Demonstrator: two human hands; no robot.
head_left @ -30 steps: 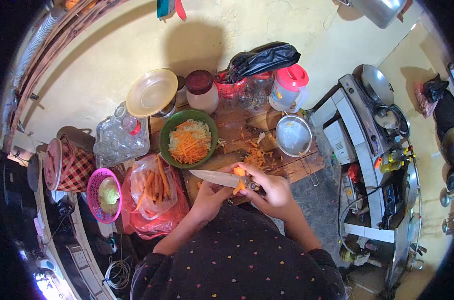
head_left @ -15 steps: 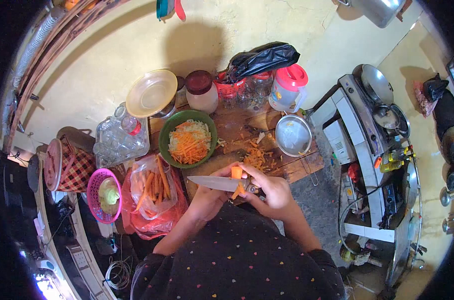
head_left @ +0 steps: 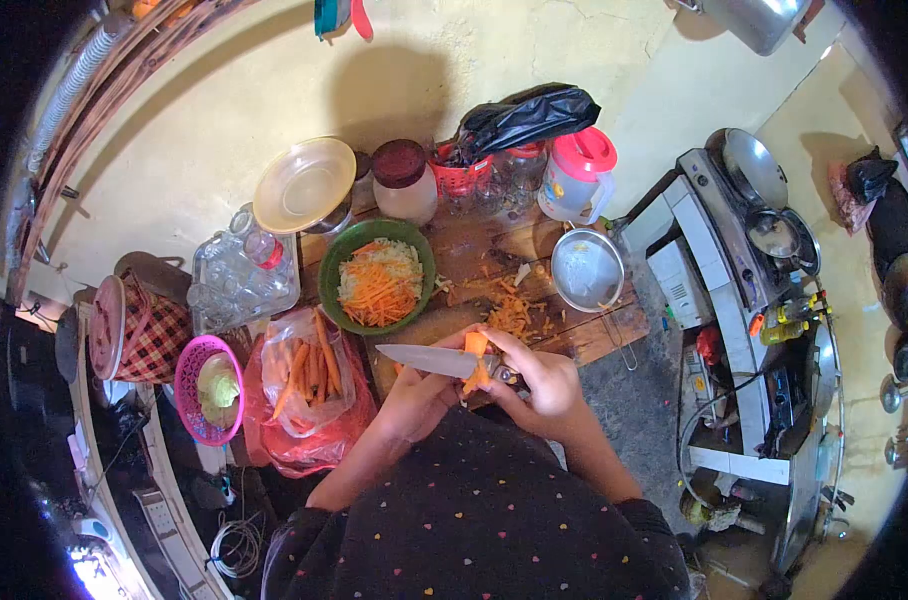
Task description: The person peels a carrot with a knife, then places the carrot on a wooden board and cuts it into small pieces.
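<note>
My right hand is closed round the handle of a knife, whose broad blade points left. An orange carrot is in the fingers of my left hand, crossing the blade near its handle; part of it is hidden by the knife and fingers. Just ahead, orange carrot peelings lie scattered on the wooden table. A green bowl with shredded carrot and a pale shredded vegetable stands beyond my left hand. Whole carrots lie in a plastic bag on the left.
A metal strainer sits at the table's right edge. Behind stand a pink-lidded jug and a red-lidded jar. To the left are a pink basket with cabbage and a tray of glasses. A gas stove stands right.
The carrot has turned and tilted slightly against the blade. Both hands stay in nearly the same place, and the things on the table are unmoved.
</note>
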